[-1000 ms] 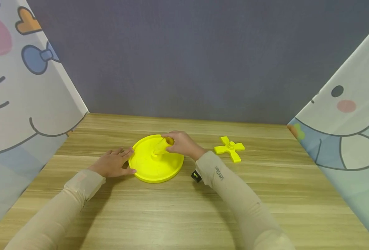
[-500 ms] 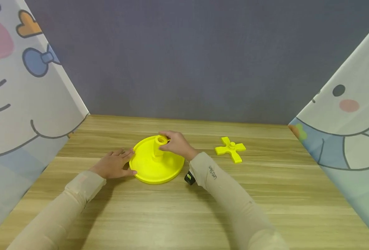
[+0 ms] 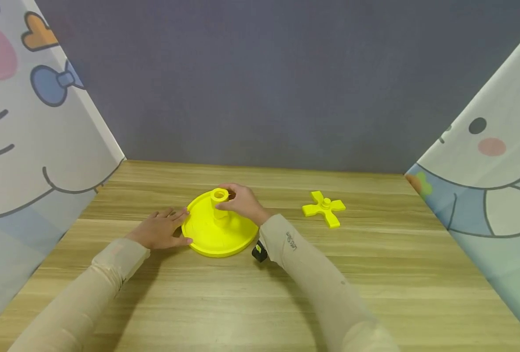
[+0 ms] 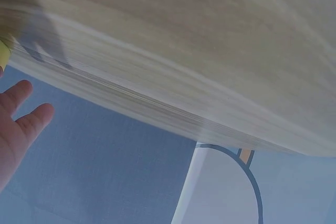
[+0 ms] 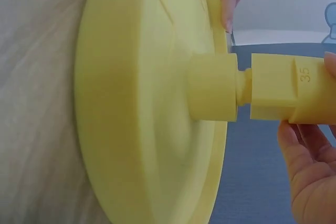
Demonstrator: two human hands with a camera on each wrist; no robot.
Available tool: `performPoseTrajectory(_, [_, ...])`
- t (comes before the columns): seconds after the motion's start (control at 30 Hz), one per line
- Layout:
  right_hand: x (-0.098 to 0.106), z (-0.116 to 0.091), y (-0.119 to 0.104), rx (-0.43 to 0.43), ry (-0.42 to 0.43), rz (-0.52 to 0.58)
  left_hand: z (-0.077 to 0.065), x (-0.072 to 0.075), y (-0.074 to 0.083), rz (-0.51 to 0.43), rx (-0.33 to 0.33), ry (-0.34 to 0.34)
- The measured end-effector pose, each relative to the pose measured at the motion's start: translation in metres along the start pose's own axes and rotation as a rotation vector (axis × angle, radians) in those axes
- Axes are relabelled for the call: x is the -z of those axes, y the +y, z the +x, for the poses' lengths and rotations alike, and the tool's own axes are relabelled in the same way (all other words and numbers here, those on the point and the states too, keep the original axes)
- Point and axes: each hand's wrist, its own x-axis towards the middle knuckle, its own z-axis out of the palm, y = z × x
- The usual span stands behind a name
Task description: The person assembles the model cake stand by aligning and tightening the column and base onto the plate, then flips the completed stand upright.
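Note:
A round yellow dish-like base (image 3: 211,242) with a raised rim lies flat on the wooden table. My left hand (image 3: 158,231) rests at its left edge, fingers and thumb spread along the rim. With fingers and thumb, my right hand (image 3: 243,202) pinches a hollow yellow post (image 3: 219,196) standing upright over the base's middle. In the right wrist view the post (image 5: 273,85) is marked 35. A narrow neck shows in the gap between it and the base's central socket (image 5: 212,86). Only part of the left hand (image 4: 16,129) shows in the left wrist view.
A yellow four-armed cross piece (image 3: 325,208) with a central peg lies on the table to the right of the base. A grey panel (image 3: 260,88) stands behind the table (image 3: 198,303). Cartoon-printed panels flank it on both sides.
The post has gone from leaning right to upright over the base's centre. My right hand and forearm have shifted left with it. My left hand stays at the rim.

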Motion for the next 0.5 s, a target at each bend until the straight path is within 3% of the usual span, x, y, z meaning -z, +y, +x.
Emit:
performPoseTrajectory(0.3, [-0.0067,-0.0027,-0.0019,-0.003,0.066,-0.016,0.0018,-0.0005,-0.0001,0.003,0.005,-0.009])
performPoseTrajectory(0.5, [-0.0075,-0.0044,0.0011,0.009,0.051,0.033,0.0012,0.0004,0.0020,-0.002,0.005,-0.014])
